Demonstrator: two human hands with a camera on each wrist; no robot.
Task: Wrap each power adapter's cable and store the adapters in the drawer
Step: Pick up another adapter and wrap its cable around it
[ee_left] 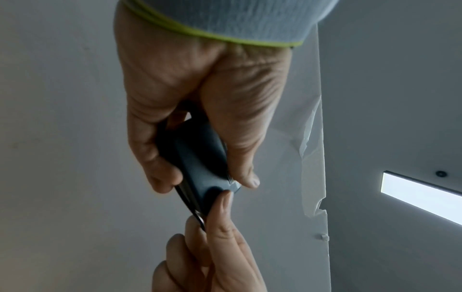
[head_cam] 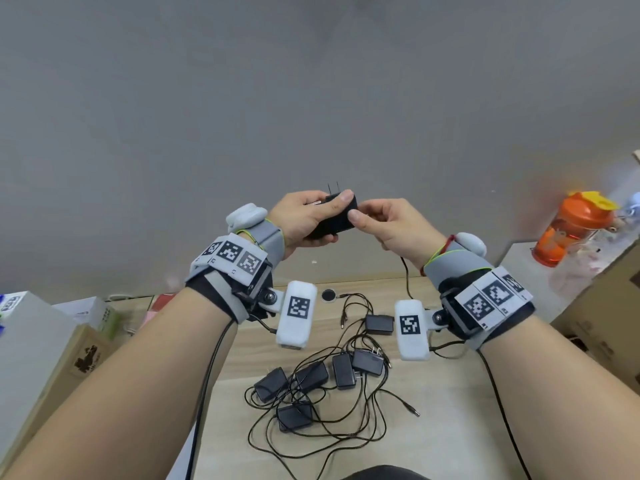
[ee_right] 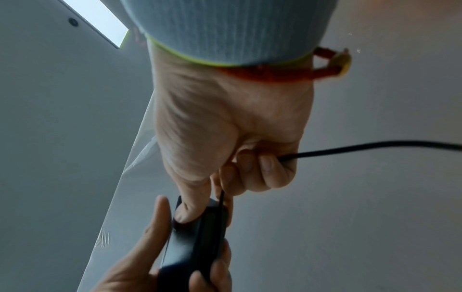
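Observation:
My left hand (head_cam: 311, 216) grips a black power adapter (head_cam: 334, 218) raised above the table, prongs pointing up; thumb and fingers clamp its sides (ee_left: 202, 158). My right hand (head_cam: 384, 223) pinches the adapter's black cable (ee_right: 350, 148) against the adapter's end (ee_right: 197, 237), thumb pressed on the body. The cable hangs down from the right hand toward the table (head_cam: 407, 278). Several more black adapters (head_cam: 311, 375) lie on the wooden table (head_cam: 450, 410) below in a tangle of unwound cables. No drawer is in view.
An orange bottle (head_cam: 568, 226) stands on a white surface at the right, beside a cardboard box (head_cam: 606, 313). Cardboard and white boxes (head_cam: 41, 341) sit at the left. A small black round disc (head_cam: 328, 295) lies at the table's far edge. A grey wall rises behind.

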